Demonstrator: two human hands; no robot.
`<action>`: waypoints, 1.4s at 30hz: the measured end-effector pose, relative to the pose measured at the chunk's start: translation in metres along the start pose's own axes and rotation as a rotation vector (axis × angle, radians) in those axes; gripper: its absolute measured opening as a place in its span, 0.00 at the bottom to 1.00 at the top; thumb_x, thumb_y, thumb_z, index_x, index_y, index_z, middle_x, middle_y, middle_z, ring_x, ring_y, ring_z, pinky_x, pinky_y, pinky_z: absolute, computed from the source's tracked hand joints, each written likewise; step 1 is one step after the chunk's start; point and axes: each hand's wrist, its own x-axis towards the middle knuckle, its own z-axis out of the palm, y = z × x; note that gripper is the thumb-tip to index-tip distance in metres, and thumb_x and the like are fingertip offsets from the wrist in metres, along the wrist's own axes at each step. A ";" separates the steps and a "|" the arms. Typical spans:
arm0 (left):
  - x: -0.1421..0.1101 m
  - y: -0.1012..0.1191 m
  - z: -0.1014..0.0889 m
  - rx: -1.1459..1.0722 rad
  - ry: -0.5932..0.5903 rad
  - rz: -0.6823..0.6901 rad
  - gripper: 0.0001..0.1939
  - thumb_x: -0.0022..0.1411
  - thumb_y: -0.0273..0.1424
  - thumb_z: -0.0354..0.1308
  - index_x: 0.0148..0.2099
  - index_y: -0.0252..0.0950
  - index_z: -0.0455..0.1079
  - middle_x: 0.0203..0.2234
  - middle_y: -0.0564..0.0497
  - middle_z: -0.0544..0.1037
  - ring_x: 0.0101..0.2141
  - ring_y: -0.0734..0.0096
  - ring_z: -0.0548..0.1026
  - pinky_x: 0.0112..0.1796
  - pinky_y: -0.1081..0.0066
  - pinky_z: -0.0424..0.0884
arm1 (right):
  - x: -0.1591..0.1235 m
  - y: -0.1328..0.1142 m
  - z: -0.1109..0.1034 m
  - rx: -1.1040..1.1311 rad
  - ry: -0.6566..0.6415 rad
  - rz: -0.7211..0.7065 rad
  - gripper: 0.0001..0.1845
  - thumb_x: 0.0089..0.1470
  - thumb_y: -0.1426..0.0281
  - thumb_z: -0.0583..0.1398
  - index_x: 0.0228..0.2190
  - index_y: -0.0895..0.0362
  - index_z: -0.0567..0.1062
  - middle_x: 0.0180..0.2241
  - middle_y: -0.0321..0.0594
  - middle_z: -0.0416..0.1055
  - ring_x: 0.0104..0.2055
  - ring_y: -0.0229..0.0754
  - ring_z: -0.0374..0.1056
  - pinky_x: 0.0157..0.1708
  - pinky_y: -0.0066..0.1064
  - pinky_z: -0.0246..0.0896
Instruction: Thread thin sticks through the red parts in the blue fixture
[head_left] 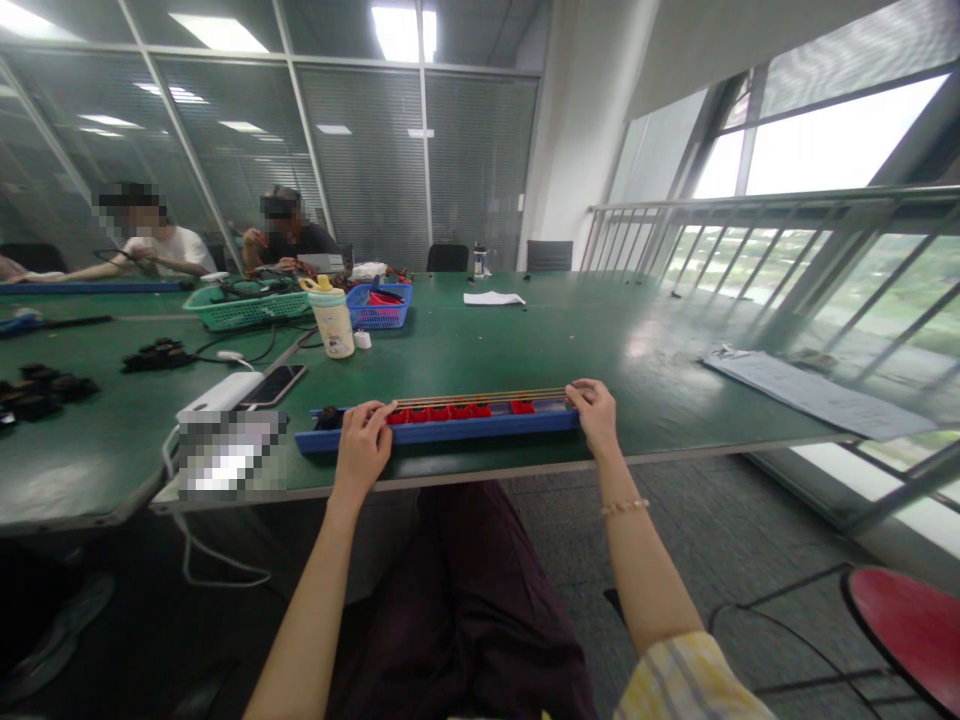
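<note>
A long narrow blue trough (480,432) lies on the table near its front edge. Inside it stand several small red pieces (460,411) in a row, with a gap before the rightmost red piece (523,407). Several thin yellowish strands (480,398) stretch lengthwise over the trough's far side. My left hand (364,440) is closed over the trough's left part, pinching the strands' left end. At their right end, my right hand (595,408) pinches them between thumb and fingers. A small dark piece (328,417) sits in the trough left of my left hand.
To the left are a phone (276,386), a white power bank (219,394) with cables, and a cup (331,322). Behind stand a green basket (251,312) and a blue basket (380,316). Papers (814,393) lie at right. Two people sit across at far left.
</note>
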 end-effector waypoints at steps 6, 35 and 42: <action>0.001 0.001 0.002 0.003 0.026 0.003 0.20 0.64 0.27 0.46 0.57 0.36 0.66 0.48 0.42 0.72 0.49 0.57 0.67 0.54 0.57 0.65 | -0.002 -0.004 0.002 0.071 -0.038 0.057 0.29 0.43 0.48 0.67 0.39 0.57 0.74 0.25 0.39 0.76 0.29 0.42 0.72 0.31 0.32 0.64; 0.002 0.001 0.001 0.017 0.031 -0.018 0.15 0.64 0.28 0.46 0.51 0.36 0.65 0.45 0.42 0.73 0.48 0.56 0.69 0.53 0.55 0.65 | 0.000 -0.011 -0.007 0.111 0.021 0.117 0.28 0.38 0.52 0.70 0.37 0.58 0.77 0.21 0.37 0.75 0.25 0.41 0.71 0.29 0.33 0.65; 0.002 0.001 0.002 0.009 0.037 -0.026 0.15 0.64 0.28 0.46 0.51 0.36 0.65 0.45 0.41 0.73 0.48 0.56 0.69 0.53 0.56 0.65 | 0.006 0.001 -0.020 0.148 0.171 0.151 0.22 0.39 0.56 0.70 0.34 0.58 0.76 0.21 0.36 0.74 0.22 0.38 0.69 0.23 0.28 0.60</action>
